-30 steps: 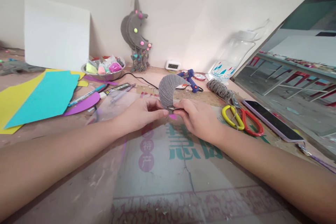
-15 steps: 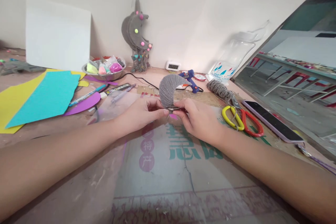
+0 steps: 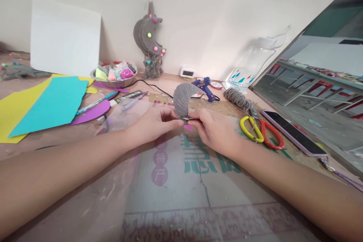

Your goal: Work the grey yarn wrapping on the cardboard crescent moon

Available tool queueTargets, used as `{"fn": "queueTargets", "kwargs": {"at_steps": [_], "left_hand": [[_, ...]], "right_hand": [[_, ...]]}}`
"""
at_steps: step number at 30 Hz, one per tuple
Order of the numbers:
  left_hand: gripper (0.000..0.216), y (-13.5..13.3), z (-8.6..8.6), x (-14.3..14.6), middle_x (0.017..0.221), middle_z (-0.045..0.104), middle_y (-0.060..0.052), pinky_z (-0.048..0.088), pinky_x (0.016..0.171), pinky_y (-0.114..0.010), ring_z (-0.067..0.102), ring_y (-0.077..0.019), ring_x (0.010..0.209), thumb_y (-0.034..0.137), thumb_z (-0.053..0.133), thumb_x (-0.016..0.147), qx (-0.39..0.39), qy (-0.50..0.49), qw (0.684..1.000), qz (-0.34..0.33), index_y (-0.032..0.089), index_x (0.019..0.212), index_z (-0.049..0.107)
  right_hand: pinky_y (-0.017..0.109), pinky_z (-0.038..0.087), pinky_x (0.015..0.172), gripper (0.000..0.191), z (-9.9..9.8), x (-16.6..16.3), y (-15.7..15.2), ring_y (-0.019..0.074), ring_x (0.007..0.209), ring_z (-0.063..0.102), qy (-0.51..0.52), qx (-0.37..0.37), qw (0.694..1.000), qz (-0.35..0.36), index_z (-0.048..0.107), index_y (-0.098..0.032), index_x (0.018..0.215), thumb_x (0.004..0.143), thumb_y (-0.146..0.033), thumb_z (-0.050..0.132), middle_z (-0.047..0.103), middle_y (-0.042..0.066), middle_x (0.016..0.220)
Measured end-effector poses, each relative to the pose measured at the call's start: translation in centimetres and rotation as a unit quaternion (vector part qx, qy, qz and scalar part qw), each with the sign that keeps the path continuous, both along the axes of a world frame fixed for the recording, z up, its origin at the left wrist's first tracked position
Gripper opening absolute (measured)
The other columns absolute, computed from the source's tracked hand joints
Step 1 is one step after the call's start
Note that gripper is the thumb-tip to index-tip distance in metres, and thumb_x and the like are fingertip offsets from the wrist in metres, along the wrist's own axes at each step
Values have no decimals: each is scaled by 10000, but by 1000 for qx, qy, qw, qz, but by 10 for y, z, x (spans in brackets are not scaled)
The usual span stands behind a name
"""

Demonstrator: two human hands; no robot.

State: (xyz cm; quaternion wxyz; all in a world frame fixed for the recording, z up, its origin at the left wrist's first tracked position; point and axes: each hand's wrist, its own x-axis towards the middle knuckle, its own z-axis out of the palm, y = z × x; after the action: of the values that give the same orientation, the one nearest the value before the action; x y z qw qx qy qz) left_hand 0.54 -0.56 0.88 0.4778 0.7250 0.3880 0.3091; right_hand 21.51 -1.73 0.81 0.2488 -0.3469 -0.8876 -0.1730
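Note:
A crescent moon shape wrapped in grey yarn (image 3: 183, 100) stands upright between my two hands, above the plastic-covered board (image 3: 176, 196). My left hand (image 3: 159, 121) pinches its lower end from the left, thumb stretched along the near side. From the right, my right hand (image 3: 210, 126) pinches the same end with thumb and index finger. The fingertips nearly meet, and the part between them is mostly hidden. Just beneath the fingertips a small pink-purple patch (image 3: 187, 127) shows. Behind the crescent lies a blue glue gun (image 3: 208, 89).
To the right lie a grey yarn bundle (image 3: 238, 98), scissors with yellow and red handles (image 3: 272, 135) and a phone (image 3: 295, 132). Felt sheets (image 3: 53, 102), pens (image 3: 96, 103) and a metal bowl (image 3: 113, 82) are at left. A decorated grey moon (image 3: 144, 38) hangs at the wall.
Both hands keep their pinch on the crescent, which tilts very slightly. The whole view has shifted a little, with the background moving slightly right and down.

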Motion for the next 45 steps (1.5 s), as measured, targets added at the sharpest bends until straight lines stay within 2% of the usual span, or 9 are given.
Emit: {"fn": "queueTargets", "kwargs": {"at_steps": [6, 10, 13, 16, 19, 24, 34, 39, 45], "left_hand": [[254, 0, 2, 0, 647, 501, 35, 340, 540, -220, 453, -93, 590, 385, 615, 783, -9, -25, 1000, -9, 160, 692, 540], [242, 1, 2, -1, 641, 493, 35, 328, 510, -216, 439, -87, 560, 377, 595, 805, -24, -24, 999, -11, 162, 717, 531], [230, 1, 4, 0, 630, 481, 43, 325, 503, -208, 427, -79, 545, 364, 599, 803, -30, -15, 999, -2, 157, 723, 536], [223, -1, 5, 1, 628, 468, 46, 330, 502, -203, 433, -79, 554, 347, 605, 796, -29, -17, 999, 0, 153, 708, 541], [226, -1, 5, 1, 641, 472, 41, 328, 498, -204, 433, -79, 561, 346, 603, 800, -25, -9, 1000, -12, 146, 707, 550], [294, 0, 4, -2, 638, 485, 39, 329, 522, -203, 440, -78, 575, 404, 541, 852, 6, -5, 1000, -14, 148, 709, 555], [329, -3, 4, -2, 612, 478, 33, 327, 483, -203, 422, -83, 529, 411, 479, 886, -30, -23, 999, 1, 163, 685, 557], [305, -2, 5, -2, 642, 502, 24, 339, 494, -203, 446, -88, 554, 396, 501, 868, -20, -29, 999, 5, 160, 692, 580], [272, -2, 2, -2, 589, 477, 42, 323, 450, -198, 424, -75, 487, 371, 509, 862, -39, -17, 999, 5, 167, 693, 570]], "right_hand": [[289, 464, 655, 154, -1, 2, -1, 192, 767, 636, 37, -21, 999, 0, 535, -155, 989, 936, -271, 448, 676, 82, 879], [277, 463, 639, 258, -1, 3, -1, 169, 724, 616, 106, -95, 990, -16, 525, -135, 1090, 896, -305, 518, 661, 71, 863], [251, 433, 596, 298, 2, 0, 0, 138, 656, 562, 163, -171, 972, -16, 571, -155, 1051, 853, -377, 580, 642, 38, 811], [226, 390, 547, 187, 5, -5, 0, 111, 602, 506, 211, -254, 944, -3, 619, -172, 896, 842, -348, 583, 609, 5, 728], [210, 350, 507, 122, 7, -10, -1, 89, 561, 443, 250, -328, 911, 19, 584, -173, 793, 845, -276, 546, 527, -23, 653], [204, 316, 496, 160, 7, -12, -2, 73, 535, 375, 280, -388, 877, 35, 482, -184, 724, 858, -268, 508, 413, -50, 618], [210, 308, 531, 155, 4, -7, 1, 82, 583, 365, 289, -413, 862, 53, 517, -175, 774, 878, -286, 485, 419, -40, 665], [216, 328, 549, 150, 6, -8, 0, 92, 602, 400, 304, -421, 853, 51, 519, -179, 774, 876, -284, 486, 448, -32, 677], [223, 323, 545, 147, 3, -6, 2, 95, 599, 395, 281, -402, 871, 36, 524, -180, 786, 878, -288, 485, 443, -30, 679]]}}
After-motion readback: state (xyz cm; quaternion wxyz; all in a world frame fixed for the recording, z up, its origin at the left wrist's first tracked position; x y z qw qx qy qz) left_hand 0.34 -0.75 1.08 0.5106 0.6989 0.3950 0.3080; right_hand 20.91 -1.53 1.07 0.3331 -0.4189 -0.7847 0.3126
